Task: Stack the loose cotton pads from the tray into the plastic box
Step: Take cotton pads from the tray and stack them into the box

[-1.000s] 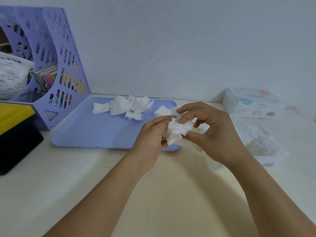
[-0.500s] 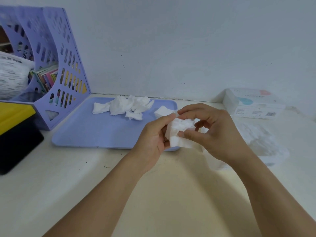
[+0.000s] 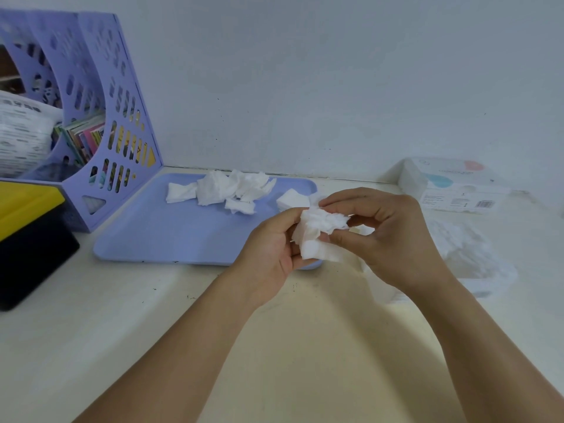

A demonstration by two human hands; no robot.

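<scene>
Both forearms reach in from below and meet over the near right corner of the tray (image 3: pixel 146 233). The left hand (image 3: pixel 271 251) is turned palm toward the right one, fingers curled, thumb laid against a small bunch of cotton pads (image 3: pixel 320 233). The right hand (image 3: pixel 387 236) arches over the same bunch, its forefinger and thumb pinching the ragged top edges while the other fingers bend loosely behind. So both hands grip the bunch between them, held up off the table (image 3: pixel 274 346).

The held pads are white, soft and squarish, their upper edges fanned and uneven, the lower ones lying flatter together. More loose pads (image 3: pixel 222 190) lie in a crumpled heap at the far side of the tray, with one flat square pad (image 3: pixel 291 199) apart to their right, near the hands. The tray is a shallow, smooth, pale blue-lilac rectangle with rounded corners.

The clear plastic box (image 3: pixel 476 264) sits on the table to the right, partly behind the right wrist, with fluffy white filling showing through its walls. Beyond it a white printed carton (image 3: pixel 451 184) rests by the wall. At left stands a lilac perforated file holder (image 3: pixel 100 123) with books in it, and a yellow and black case (image 3: pixel 27 233) in front
</scene>
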